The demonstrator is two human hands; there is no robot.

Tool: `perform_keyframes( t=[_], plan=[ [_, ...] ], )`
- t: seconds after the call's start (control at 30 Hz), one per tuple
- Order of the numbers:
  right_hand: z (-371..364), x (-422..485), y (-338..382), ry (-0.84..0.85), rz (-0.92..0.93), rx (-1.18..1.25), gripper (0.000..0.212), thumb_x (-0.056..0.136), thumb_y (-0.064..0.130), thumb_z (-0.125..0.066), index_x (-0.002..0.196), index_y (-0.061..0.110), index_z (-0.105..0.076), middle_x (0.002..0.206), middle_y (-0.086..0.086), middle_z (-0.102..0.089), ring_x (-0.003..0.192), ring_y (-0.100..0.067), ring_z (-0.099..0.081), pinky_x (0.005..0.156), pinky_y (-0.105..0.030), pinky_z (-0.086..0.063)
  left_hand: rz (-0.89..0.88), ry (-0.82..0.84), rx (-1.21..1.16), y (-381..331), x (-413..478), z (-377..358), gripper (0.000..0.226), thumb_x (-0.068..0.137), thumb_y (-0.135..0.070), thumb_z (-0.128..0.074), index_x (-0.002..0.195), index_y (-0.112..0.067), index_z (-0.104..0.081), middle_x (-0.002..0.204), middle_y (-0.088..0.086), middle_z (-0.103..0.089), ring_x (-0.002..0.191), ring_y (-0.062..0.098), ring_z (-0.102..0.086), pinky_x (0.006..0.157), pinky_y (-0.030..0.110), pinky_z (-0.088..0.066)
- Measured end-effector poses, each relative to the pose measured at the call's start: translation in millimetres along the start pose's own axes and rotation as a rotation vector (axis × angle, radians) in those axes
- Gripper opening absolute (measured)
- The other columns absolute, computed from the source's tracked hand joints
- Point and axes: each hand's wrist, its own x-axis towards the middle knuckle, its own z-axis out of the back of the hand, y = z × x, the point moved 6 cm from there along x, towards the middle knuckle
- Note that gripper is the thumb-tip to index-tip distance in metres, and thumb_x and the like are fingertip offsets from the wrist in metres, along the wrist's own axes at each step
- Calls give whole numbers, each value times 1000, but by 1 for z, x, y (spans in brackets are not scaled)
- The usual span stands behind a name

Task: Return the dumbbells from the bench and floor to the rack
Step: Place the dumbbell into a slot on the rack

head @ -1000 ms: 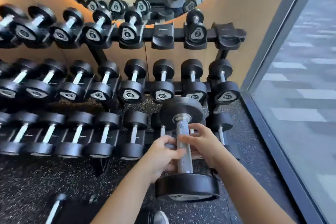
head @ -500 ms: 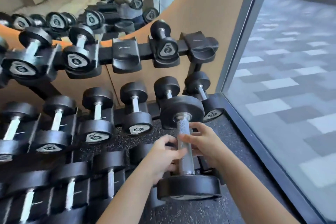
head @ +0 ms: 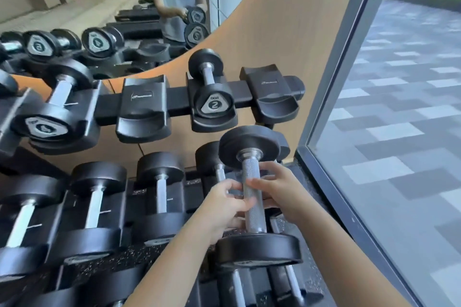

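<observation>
Both my hands grip one dumbbell (head: 252,197) by its knurled handle: left hand (head: 224,203) wrapped from the left, right hand (head: 277,188) from the right, fingers curled. It hangs in air at the rack's (head: 174,103) right end, below the "2" dumbbell (head: 212,92) and the empty end cradle (head: 273,93).

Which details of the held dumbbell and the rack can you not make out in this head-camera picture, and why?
- Weight marking on the black round-headed dumbbell with a knurled steel handle: head view, its end faces are turned away.
- Left hand and right hand grip: fingers partly behind the handle.
- Black metal dumbbell rack: left portion and bottom tier cut off by the frame edges.
- Nearest middle-row labels: blurred.
</observation>
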Motion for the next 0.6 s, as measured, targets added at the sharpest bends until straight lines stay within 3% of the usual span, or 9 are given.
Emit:
perform_keyframes(
  t=[0.17, 0.3, 0.37, 0.47, 0.6],
  plan=[
    [48, 76, 35, 0, -4, 2, 31, 79, 6, -66, 107, 9, -52, 78, -8, -66, 60, -17, -65, 46, -27, -55, -13, -1, -14, -49, 80, -21, 26, 80, -6, -65, 104, -2, -53, 96, 19, -64, 84, 33, -67, 69, 44, -56],
    [82, 130, 59, -23, 5, 5, 28, 79, 5, -66, 102, 10, -51, 79, -10, -66, 53, -13, -66, 42, -23, -51, -28, 1, -27, -83, 137, -37, 21, 81, -3, -63, 99, -3, -54, 91, 16, -63, 79, 30, -65, 68, 42, -55],
    [97, 155, 70, -47, 15, -9, 30, 78, 5, -67, 103, 10, -51, 78, -9, -64, 51, -12, -65, 40, -22, -50, -29, 7, -31, -97, 164, -44, 18, 81, -1, -62, 96, -4, -54, 85, 13, -63, 74, 28, -65, 67, 41, -55],
    [117, 191, 83, -84, 24, -44, 37, 77, 8, -69, 108, 9, -49, 83, -9, -63, 63, -19, -65, 47, -28, -53, -44, 11, -44, -116, 203, -51, 16, 80, 2, -62, 92, -6, -54, 81, 9, -62, 65, 21, -66, 53, 33, -57],
    [138, 234, 96, -108, 30, -57, 41, 77, 11, -70, 113, 8, -50, 87, -11, -65, 67, -19, -65, 44, -24, -50, -51, 2, -49, -136, 253, -54, 28, 78, 0, -65, 102, -7, -54, 85, 12, -66, 65, 23, -69, 53, 32, -56]
  ],
)
